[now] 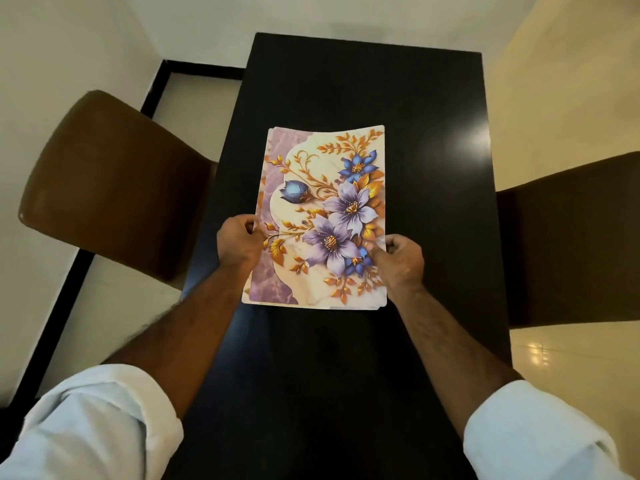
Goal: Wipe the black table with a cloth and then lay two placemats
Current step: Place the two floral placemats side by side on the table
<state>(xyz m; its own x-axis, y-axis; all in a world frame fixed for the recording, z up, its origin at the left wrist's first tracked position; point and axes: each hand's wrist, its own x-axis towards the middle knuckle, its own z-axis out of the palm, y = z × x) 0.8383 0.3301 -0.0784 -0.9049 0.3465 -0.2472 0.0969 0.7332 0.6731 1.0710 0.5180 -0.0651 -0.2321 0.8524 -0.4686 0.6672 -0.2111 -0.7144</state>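
Gripping stacked placemats [322,209] over black table [433,109], left hand [239,242], right hand [401,259]

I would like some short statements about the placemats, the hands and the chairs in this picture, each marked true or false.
1. Both hands hold the floral placemats. True: the left hand pinches the left edge and the right hand pinches the right edge.
2. The placemats are laid apart at two seats. False: they are together in one stack, with a second edge showing at the corners.
3. A cloth lies on the black table. False: no cloth is in view.
4. A brown chair stands on the person's left of the table. True.
5. The sleeves are rolled up and light in colour. True.
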